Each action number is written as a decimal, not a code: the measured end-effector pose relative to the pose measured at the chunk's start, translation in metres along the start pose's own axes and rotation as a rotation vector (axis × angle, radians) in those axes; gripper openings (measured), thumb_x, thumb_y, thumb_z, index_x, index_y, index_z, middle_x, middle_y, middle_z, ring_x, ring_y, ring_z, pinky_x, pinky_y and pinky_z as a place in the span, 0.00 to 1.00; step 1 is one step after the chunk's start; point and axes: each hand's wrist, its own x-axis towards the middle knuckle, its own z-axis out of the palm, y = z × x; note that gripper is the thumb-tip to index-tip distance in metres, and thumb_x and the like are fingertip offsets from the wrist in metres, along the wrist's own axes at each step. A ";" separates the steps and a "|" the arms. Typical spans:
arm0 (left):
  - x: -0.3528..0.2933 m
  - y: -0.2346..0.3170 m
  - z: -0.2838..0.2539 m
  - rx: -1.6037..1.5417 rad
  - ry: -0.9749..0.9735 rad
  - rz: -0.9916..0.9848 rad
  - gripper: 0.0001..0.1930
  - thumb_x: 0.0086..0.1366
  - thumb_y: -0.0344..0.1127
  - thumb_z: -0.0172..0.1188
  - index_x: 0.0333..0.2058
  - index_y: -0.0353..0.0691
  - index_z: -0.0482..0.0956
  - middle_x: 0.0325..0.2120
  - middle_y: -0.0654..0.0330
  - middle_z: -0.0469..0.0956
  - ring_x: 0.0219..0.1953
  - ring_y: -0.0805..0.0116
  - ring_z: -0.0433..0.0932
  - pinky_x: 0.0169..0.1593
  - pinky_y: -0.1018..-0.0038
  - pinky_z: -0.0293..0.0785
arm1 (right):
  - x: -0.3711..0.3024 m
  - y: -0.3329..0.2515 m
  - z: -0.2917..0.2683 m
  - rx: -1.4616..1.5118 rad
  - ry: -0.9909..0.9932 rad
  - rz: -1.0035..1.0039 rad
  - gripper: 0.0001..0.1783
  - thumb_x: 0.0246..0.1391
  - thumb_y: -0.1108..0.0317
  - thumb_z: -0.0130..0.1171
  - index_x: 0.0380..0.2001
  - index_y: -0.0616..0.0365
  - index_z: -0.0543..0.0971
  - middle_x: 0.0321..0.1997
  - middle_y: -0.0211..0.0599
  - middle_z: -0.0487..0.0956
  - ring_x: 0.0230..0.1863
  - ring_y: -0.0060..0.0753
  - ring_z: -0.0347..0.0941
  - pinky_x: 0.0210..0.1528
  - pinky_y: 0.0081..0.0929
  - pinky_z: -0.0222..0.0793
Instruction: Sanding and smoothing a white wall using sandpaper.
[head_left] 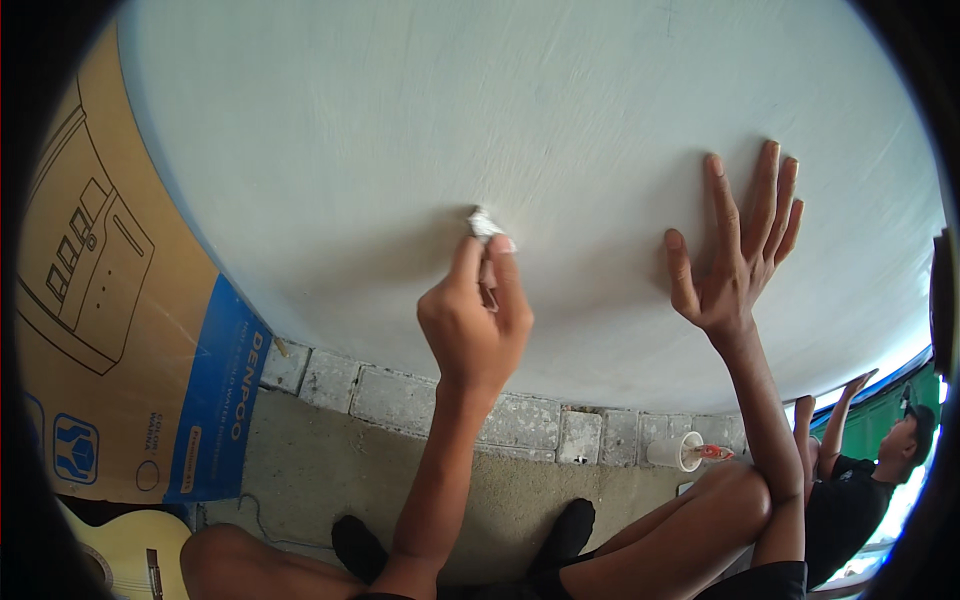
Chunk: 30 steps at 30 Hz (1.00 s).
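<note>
The left hand point(475, 320) pinches a small crumpled white paper wad point(483, 224) against the pale painted wall point(420, 120), at nine o'clock from the right hand point(740, 250), which lies flat, fingers spread. Gripped only at the fingertips, the wad could slip and drop toward the grey stone ledge point(400, 395) at six o'clock.

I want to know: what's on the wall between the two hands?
Nothing. Head view shows bare wall between left hand, pinching a white wad, and right hand.
</note>
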 end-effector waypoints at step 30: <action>-0.052 0.028 0.047 -0.122 -0.256 0.028 0.05 0.71 0.31 0.58 0.36 0.37 0.78 0.11 0.65 0.70 0.11 0.73 0.71 0.17 0.75 0.64 | 0.017 0.000 -0.002 0.041 0.093 -0.016 0.38 0.54 0.43 0.57 0.69 0.37 0.71 0.81 0.50 0.48 0.83 0.55 0.30 0.76 0.61 0.08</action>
